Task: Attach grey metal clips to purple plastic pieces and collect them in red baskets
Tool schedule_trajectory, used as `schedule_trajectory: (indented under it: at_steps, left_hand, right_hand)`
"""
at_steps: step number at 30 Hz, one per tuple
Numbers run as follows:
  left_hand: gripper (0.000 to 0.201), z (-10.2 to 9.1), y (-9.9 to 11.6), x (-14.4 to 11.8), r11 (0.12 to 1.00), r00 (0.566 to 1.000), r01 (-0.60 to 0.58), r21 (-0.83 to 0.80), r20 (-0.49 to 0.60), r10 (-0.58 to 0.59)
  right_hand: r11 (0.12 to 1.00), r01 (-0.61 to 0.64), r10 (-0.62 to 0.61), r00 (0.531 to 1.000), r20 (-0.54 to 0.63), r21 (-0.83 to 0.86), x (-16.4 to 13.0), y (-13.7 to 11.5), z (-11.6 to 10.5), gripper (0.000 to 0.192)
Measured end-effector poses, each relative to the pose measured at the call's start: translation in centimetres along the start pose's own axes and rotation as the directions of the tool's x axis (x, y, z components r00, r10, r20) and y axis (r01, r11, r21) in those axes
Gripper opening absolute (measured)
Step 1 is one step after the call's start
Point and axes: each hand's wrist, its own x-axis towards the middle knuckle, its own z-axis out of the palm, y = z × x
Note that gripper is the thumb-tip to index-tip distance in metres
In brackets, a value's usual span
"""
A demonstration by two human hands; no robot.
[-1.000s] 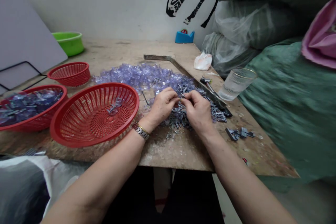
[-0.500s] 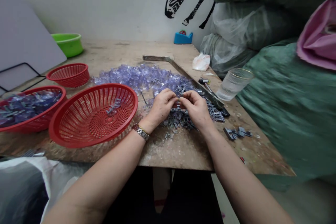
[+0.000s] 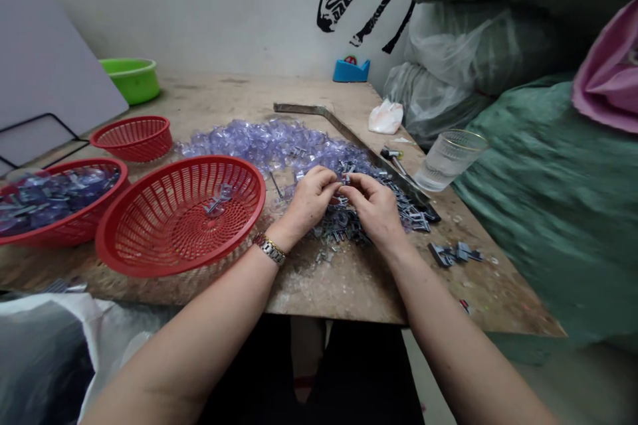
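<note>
Shifts left hand [image 3: 312,198] and right hand [image 3: 375,211] only slightly since the earlier frame. Has at left a brimming red plastic basket [image 3: 87,224] of violet-and-grey parts [image 3: 54,196], then a round red mesh basket [image 3: 149,212] holding a few. Pinches between both hands' fingertips a small greyish piece [image 3: 347,178], mostly hidden, above a heap of grey plastic parts [image 3: 343,220]. Ends rightward with a clear glass tumbler [image 3: 448,163].
</note>
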Motion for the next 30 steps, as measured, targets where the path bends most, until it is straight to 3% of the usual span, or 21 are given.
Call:
schedule_trajectory:
  at_steps: [7, 13, 20, 30]
  left_hand:
    - [0.014, 0.0, 0.1, 0.0, 1.000, 1.000, 0.004, -0.024, 0.028, -0.004]
    - [0.017, 0.1, 0.3, 0.1, 1.000, 0.999, 0.017, 0.009, 0.033, -0.017]
    - [0.023, -0.2, 0.8, 0.2, 0.989, 0.998, -0.060, 0.136, 0.032, 0.056]
    - [0.027, -0.3, 1.3, -0.3, 0.973, 0.986, -0.165, 0.160, 0.063, 0.157]
  right_hand:
    - [0.991, -0.058, 0.053, 0.998, 0.042, 0.118, 0.2, 0.1, -0.3, 0.020]
    - [0.999, 0.008, -0.008, 1.000, 0.002, 0.044, 0.2, -0.1, -0.6, 0.012]
    - [0.994, -0.046, 0.042, 0.998, 0.037, 0.103, 0.3, 0.1, -0.6, 0.012]
    - [0.997, -0.045, 0.048, 0.997, -0.055, 0.056, 0.1, -0.3, -0.4, 0.012]
